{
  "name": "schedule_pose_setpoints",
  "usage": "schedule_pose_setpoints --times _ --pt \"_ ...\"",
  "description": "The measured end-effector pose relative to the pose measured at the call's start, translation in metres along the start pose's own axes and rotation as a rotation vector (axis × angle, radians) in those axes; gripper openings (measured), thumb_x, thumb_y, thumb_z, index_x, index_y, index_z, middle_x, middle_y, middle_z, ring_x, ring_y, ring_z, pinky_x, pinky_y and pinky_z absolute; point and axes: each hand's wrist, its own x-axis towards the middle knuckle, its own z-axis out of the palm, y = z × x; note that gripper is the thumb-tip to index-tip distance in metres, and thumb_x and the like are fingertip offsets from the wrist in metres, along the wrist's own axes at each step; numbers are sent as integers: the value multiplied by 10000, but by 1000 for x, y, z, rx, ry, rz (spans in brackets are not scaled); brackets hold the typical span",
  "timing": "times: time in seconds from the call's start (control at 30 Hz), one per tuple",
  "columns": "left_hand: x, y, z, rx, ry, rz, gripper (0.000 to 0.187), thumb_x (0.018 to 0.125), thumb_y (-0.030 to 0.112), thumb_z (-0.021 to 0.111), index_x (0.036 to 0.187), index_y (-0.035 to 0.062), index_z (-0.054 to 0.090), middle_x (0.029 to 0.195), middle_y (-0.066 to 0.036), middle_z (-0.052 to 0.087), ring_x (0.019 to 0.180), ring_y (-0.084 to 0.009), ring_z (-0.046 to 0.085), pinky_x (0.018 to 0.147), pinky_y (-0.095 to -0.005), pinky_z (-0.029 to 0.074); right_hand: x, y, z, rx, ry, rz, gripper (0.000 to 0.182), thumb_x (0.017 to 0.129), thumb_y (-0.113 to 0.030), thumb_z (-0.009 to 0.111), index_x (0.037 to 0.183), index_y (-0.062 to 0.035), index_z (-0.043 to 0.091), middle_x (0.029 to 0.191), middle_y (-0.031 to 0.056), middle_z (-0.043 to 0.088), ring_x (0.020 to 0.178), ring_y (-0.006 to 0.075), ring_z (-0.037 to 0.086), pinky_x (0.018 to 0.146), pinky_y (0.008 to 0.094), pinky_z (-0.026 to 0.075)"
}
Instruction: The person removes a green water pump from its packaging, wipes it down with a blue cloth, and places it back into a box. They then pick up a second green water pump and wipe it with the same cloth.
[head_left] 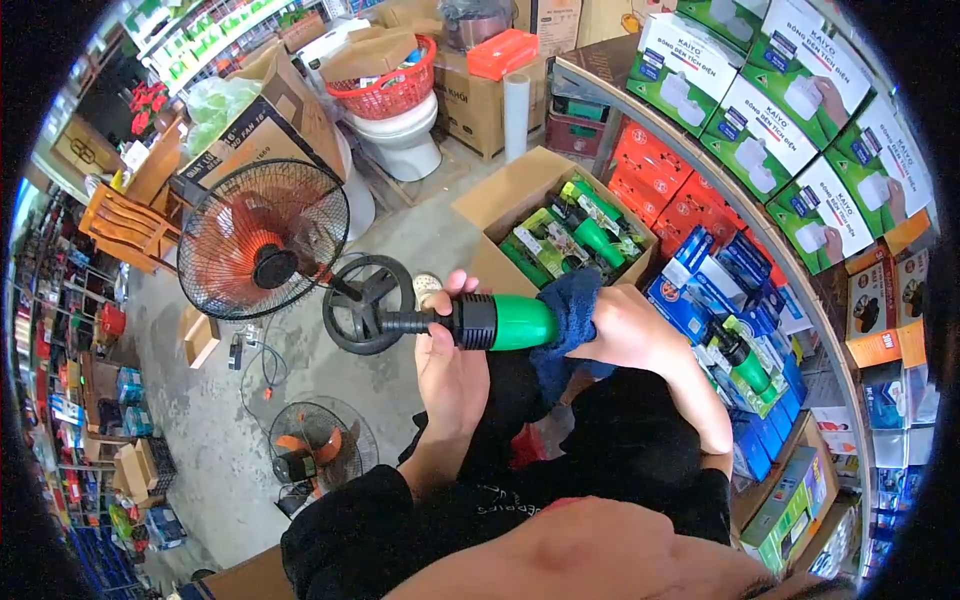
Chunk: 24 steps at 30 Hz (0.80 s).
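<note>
A green and black cylindrical tool with a ribbed collar and a narrow black ribbed neck lies level in front of my body. Its exact kind I cannot make out. My left hand is closed round the black collar, thumb and fingers on either side. At the green end, my right hand grips a dark blue cloth pressed against the tool, so that end is hidden. Beyond is an open carton with several packs showing similar green and black tools. Another such pack lies at the right on blue boxes.
A standing fan is at the left, its round black base behind the tool's neck. A second fan rests on the floor. Stacked bulb boxes line the curved shelf edge at right. A red basket sits on a white toilet.
</note>
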Motion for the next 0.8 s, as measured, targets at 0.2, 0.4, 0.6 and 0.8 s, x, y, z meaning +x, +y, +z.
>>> schedule_pose_setpoints --times 0.2,0.4,0.6,0.8 --pt "-2 6 6 51 6 -1 189 930 179 540 1067 71 468 1221 -88 482 1165 -229 464 1044 -423 319 -5 -5 -10 -173 6 35 351 665 -240 756 936 -56 629 876 146 649 851 349 624 718 425 512" --pt "3 13 2 112 133 86 191 918 70 477 1107 36 466 1051 -65 491 1016 -200 496 1011 -407 348 -20 15 -14 -442 241 61 308 588 -129 720 872 -59 625 750 130 596 721 334 599 648 420 498" --pt "-4 13 7 442 112 138 264 870 11 536 1129 17 490 1036 -65 514 943 -157 522 903 -317 401 -22 12 -18 -517 439 -47 417 512 -59 708 923 -80 641 935 100 614 856 312 605 731 405 515" --pt "0 24 8 794 -222 -44 278 790 -2 669 1056 17 588 1047 -53 528 888 -118 546 746 -252 456 -27 7 -28 -665 513 -115 425 526 -99 712 945 -91 644 1011 82 614 947 301 600 816 409 516"
